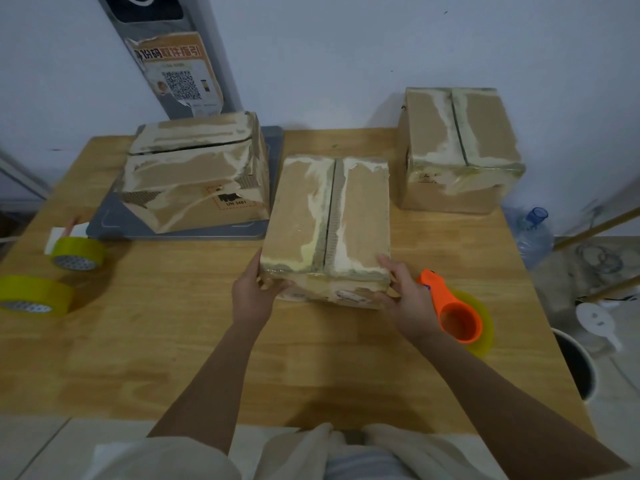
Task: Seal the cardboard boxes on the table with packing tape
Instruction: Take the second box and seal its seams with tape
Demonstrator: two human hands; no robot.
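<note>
- left hand (254, 285): grips the near-left corner of the middle box (329, 226), thumb up along the left side, fingers curled round onto the near face.
- right hand (405, 292): grips the near-right corner of the same box, fingertips on the top edge, palm against the right side. Both hands clamped on that box, one per corner, apart by the box's width.
- middle box: sits on the wooden table (173, 358), centre, long axis running away from the person. Flaps closed, centre seam dark and untaped along the top; torn old tape residue beside the seam.
- left box (194, 174): rear left, rests on a grey tray-like plate (114, 221), tilted. Flaps closed with a visible gap; surface heavily torn.
- right box (457, 147): rear right, near the table's far-right corner, flaps closed, seam visible.
- tape dispenser (453, 306): orange, loaded with a yellowish roll, lies on the table just beside the right hand; touching or not, can't tell.
- two spare tape rolls at the table's left edge: far tape roll (78, 252) and near tape roll (34, 294), both lying well apart from the hands.
- small white object (62, 235) behind the far roll; can't tell what it is.
- off table right: blue water jug (533, 233) on the floor, dark bin (575, 365) with white rim.
- rear: grey upright panel with a QR-code poster (180, 77) against the wall, behind the left box.
</note>
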